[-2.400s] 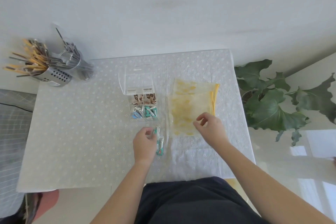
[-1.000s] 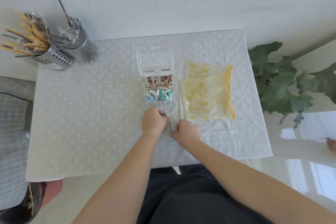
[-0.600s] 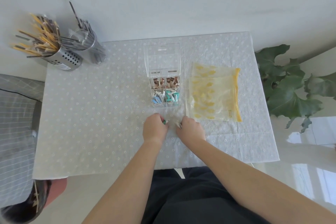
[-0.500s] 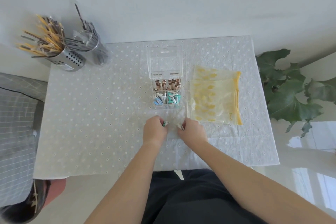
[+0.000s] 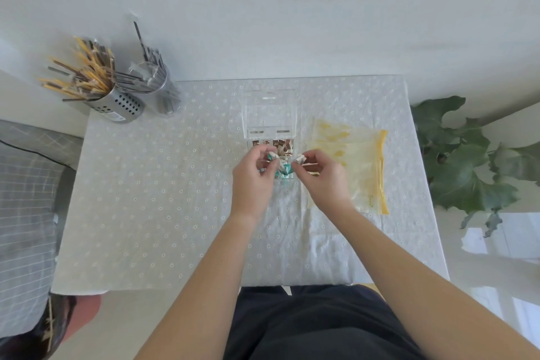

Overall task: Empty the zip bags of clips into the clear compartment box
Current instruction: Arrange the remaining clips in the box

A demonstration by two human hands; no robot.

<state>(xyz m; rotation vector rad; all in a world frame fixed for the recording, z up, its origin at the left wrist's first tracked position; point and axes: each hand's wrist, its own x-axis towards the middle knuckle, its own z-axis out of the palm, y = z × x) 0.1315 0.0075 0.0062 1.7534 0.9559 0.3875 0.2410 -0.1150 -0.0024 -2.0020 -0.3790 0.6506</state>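
Observation:
The clear compartment box (image 5: 270, 139) stands mid-table with its lid (image 5: 270, 114) tipped back; brown clips fill its far cells and teal ones the near cells. Both hands hover over its near half. My left hand (image 5: 253, 181) pinches teal and white clips (image 5: 271, 156) at the fingertips. My right hand (image 5: 324, 181) pinches a small whitish clip (image 5: 299, 159). Two flat zip bags (image 5: 362, 161) with yellow print and yellow zips lie right of the box, partly under my right hand.
Two metal cutlery holders (image 5: 122, 105) full of chopsticks and utensils stand at the table's far left corner. A leafy plant (image 5: 464, 161) is off the right edge. A white dotted cloth (image 5: 163, 199) covers the table. A wall runs behind.
Both hands lifted from the cloth near the front of the box, carrying the clips up and forward over its near compartments. The camera view also shifted.

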